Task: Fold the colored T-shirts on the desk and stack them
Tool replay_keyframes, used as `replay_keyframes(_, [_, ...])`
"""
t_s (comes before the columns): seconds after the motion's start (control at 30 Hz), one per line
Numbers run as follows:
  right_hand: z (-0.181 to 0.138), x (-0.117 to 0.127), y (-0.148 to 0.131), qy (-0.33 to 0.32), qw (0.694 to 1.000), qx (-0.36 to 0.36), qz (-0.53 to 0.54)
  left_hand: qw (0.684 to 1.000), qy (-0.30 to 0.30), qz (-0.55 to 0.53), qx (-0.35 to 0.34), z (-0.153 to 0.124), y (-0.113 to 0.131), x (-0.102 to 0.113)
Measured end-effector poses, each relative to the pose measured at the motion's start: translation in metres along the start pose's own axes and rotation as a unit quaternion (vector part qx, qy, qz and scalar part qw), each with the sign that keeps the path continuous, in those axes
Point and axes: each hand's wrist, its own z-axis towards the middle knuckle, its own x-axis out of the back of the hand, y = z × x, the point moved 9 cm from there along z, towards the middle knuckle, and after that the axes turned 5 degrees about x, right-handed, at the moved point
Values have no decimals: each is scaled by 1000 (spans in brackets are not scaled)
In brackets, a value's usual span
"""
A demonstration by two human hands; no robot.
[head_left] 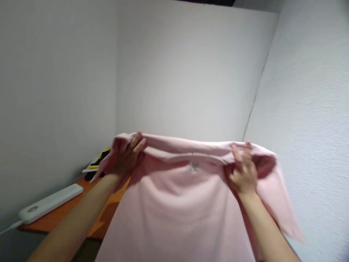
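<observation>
A pink T-shirt [180,207] hangs spread out in front of me, its neckline and a small printed label near the top middle. My left hand [131,153] grips the shirt at one shoulder, fingers closed over the upper edge. At the other shoulder my right hand [244,169] is closed on the cloth in the same way, slightly blurred. One sleeve drapes down outside my right wrist, and the other hangs beside my left forearm. The lower part of the shirt runs out of view at the bottom.
An orange-brown table [89,222] stands behind the shirt at left. On it lie a white power strip or similar long device [51,203] with a cable, and a folded black, yellow and white item [99,160]. White walls [185,72] enclose the space.
</observation>
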Motion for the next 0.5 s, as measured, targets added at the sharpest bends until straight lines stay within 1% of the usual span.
replay_keyframes(0.07, [5, -58, 4, -101, 994, -6, -29, 995, -89, 19, -27, 25, 1, -52])
replay_keyframes(0.1, [0, -91, 4, -167, 985, -5, -43, 992, -118, 21, -30, 32, -2, -77])
replay_keyframes(0.13, [-9, -119, 4, -216, 975, -9, -46, 987, -157, 23, -23, 33, -6, -103])
replay_keyframes(0.17, [-24, -145, 3, -261, 964, -18, -44, 981, -191, 24, -14, 28, -12, -127])
replay_keyframes(0.2, [-44, -167, 3, -302, 952, -34, -40, 974, -227, 24, -7, 15, -17, -150])
replay_keyframes(0.27, [-100, -202, 2, -379, 923, -65, -28, 953, -302, 19, -3, -27, -26, -190])
replay_keyframes(0.33, [-161, -222, 3, -446, 890, -96, -18, 930, -368, 12, 2, -78, -34, -218])
replay_keyframes(0.4, [-211, -228, 10, -494, 860, -126, -20, 910, -413, 11, 20, -121, -43, -235])
replay_keyframes(0.43, [-228, -227, 14, -508, 850, -134, -23, 904, -426, 13, 32, -135, -48, -239])
replay_keyframes(0.5, [-244, -222, 24, -516, 845, -138, -27, 897, -439, 18, 52, -152, -57, -243])
